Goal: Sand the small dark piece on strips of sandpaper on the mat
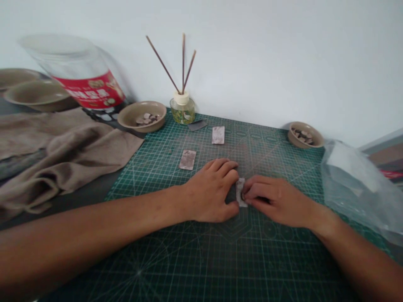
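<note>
A small rectangular card (239,186), pale and mottled, lies on the green cutting mat (138,272) between my two hands. My left hand (214,191) rests on the mat, its index finger and thumb bent around the card's left side and holding it in place. Over the right part of the card, my right hand (273,197) has its thumb and fingertips pinched together. Something small and dark shows at those fingertips, too hidden to name. Two similar cards lie farther off: one mottled card (188,160) on the left, another lighter card (218,135) behind it.
A bowl of small pieces (126,117) stands back left, a second such bowl (307,144) back right. A reed diffuser (182,111) stands by a dark flat piece (197,125). A brown cloth (94,155), large jar (91,90) and plastic bag (355,184) flank the mat.
</note>
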The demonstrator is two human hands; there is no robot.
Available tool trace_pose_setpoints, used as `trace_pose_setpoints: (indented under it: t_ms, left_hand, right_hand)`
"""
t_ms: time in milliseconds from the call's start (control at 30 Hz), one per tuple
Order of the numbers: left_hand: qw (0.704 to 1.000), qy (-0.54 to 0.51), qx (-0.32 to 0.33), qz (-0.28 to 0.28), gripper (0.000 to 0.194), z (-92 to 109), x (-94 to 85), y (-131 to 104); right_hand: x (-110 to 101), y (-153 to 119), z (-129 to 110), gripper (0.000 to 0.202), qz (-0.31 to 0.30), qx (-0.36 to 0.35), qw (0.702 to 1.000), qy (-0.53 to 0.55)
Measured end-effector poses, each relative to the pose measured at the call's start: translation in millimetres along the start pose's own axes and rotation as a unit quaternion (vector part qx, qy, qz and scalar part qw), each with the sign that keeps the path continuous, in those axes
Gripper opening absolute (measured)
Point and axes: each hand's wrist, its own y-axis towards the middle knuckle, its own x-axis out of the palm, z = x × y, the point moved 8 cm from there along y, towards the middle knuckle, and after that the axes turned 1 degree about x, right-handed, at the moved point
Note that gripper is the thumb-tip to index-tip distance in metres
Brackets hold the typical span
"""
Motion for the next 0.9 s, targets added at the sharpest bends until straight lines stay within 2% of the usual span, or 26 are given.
trace_pose_setpoints:
  t_ms: [100, 200, 367, 533, 700, 833, 900]
  left_hand:
    - [1.0, 0.001, 0.002, -0.001, 0.049, 1, -0.4, 0]
    - [1.0, 0.003, -0.002, 0.004, 0.049, 0, -1.1, 0]
    - [1.0, 0.005, 0.006, 0.004, 0.048, 1, -1.2, 0]
    - [1.0, 0.009, -0.001, 0.005, 0.048, 1, -1.8, 0]
    - [1.0, 0.009, 0.006, 0.002, 0.05, 2, -0.5, -1]
    - [1.0, 0.013, 0.005, 0.008, 0.05, 2, -1.0, -1]
    - [1.0, 0.012, 0.001, 0.011, 0.052, 1, -1.6, -1]
  right_hand:
    - [-2, 1, -1, 0.012, 0.022, -0.004, 1.0, -0.02]
    - [-9, 1, 4, 0.014, 0.056, 0.03, 0.996, -0.059]
    - [1, -2, -4, 0.012, -0.013, -0.003, 1.0, -0.015]
    - [-8, 0, 6, 0.014, 0.049, 0.037, 0.996, -0.065]
    - [0, 0, -1, 0.011, 0.007, -0.004, 1.0, -0.009]
    - [-5, 2, 1, 0.013, 0.056, 0.015, 0.997, -0.051]
    - [-4, 2, 2, 0.012, 0.048, 0.018, 0.998, -0.043]
